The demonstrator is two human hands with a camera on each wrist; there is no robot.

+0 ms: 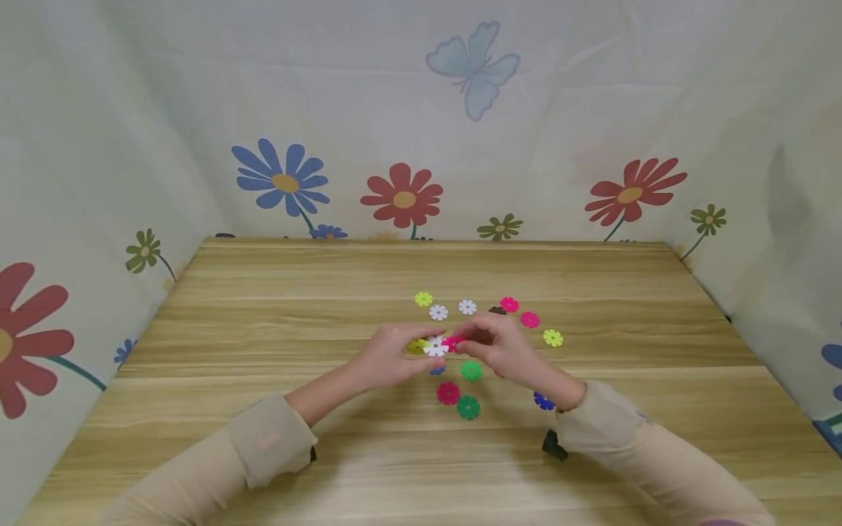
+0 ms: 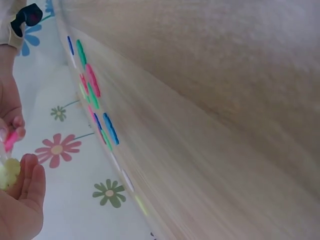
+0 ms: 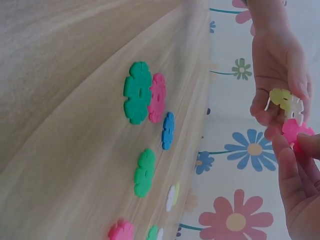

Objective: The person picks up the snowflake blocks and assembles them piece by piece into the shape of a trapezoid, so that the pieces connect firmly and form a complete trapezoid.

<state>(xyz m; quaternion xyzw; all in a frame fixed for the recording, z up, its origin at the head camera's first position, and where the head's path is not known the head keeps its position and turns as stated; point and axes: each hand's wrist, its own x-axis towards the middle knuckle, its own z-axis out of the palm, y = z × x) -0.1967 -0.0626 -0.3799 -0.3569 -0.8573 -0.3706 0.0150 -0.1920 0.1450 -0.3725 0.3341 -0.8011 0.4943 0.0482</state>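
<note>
Over the middle of the table, my left hand (image 1: 388, 358) holds a yellow notched plastic disc (image 3: 281, 96) and a white notched disc (image 1: 435, 347) between thumb and fingers. The two discs are linked edge to edge. My right hand (image 1: 508, 349) pinches a pink notched disc (image 3: 296, 131) with thumb and index finger, right at the white disc's edge. In the left wrist view only parts of both hands and the yellow and pink pieces show, at the left border.
Loose discs lie flat on the wooden table (image 1: 263, 307): green (image 1: 468, 407), pink (image 1: 449, 393), blue (image 1: 544, 400) and yellow (image 1: 553, 337) among them. White discs (image 1: 468, 307) lie farther back. A flower-printed cloth (image 1: 368, 88) closes off the back and sides.
</note>
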